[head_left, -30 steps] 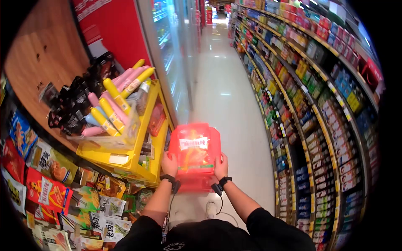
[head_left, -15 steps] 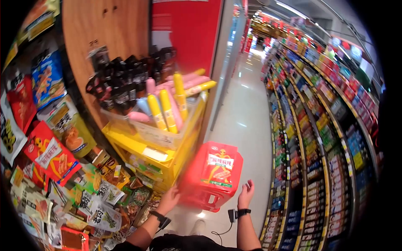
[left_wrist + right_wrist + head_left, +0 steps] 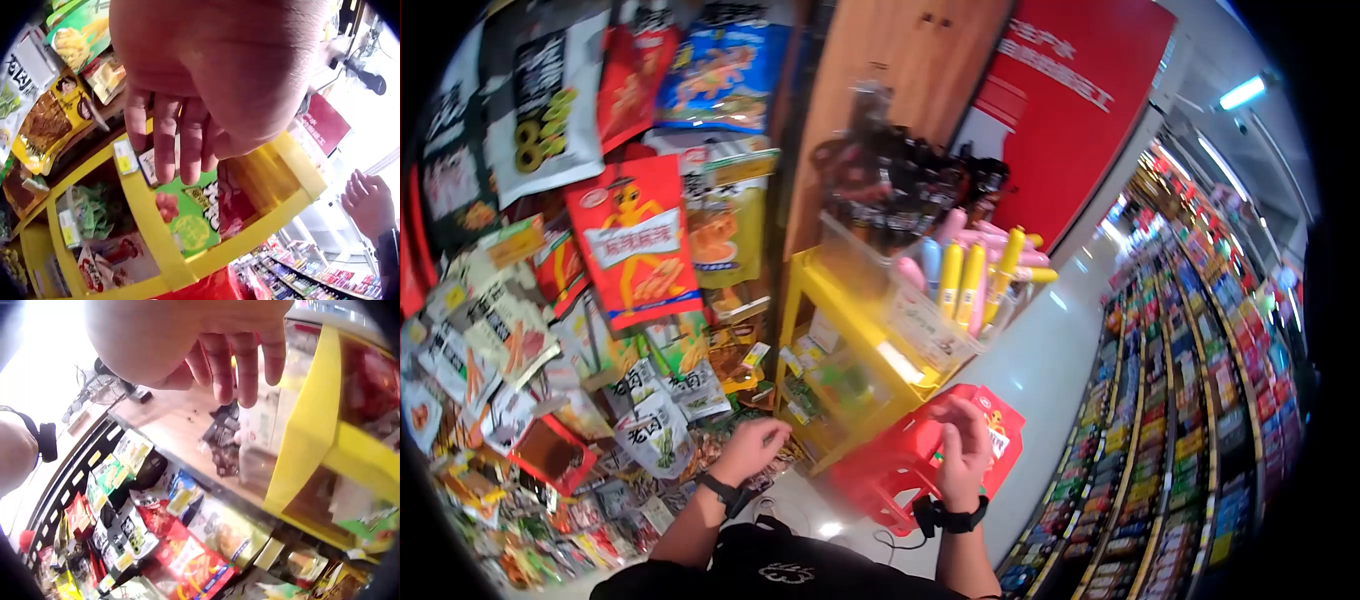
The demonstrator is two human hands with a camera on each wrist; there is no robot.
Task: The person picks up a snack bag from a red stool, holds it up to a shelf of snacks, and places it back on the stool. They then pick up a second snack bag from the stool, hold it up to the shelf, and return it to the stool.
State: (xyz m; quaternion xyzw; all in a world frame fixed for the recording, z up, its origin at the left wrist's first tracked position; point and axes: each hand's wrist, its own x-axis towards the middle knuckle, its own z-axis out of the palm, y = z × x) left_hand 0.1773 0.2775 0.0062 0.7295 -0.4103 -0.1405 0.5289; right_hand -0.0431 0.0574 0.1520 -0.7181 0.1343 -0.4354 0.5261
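In the head view my left hand [image 3: 747,452] hangs in the air in front of the hanging snack bags, fingers loosely bent and holding nothing. My right hand [image 3: 962,450] is raised over the red stool [image 3: 890,480], fingers relaxed, with nothing in it. A red snack package [image 3: 998,430] lies on the stool, partly hidden by that hand. Both wrist views show relaxed fingers with nothing gripped; the left hand [image 3: 219,81] appears before the yellow rack [image 3: 144,212], the right hand [image 3: 231,356] beside the rack's edge [image 3: 306,425].
A clear bin [image 3: 920,320] of yellow and pink sticks stands on the yellow rack. Red [image 3: 635,240] and blue [image 3: 722,75] snack bags hang at the left. Long stocked shelves [image 3: 1160,420] line the aisle at the right.
Both hands have let go of the red package and stool and moved apart. The head view has swung left toward the hanging bags, and the right hand has come up over the stool.
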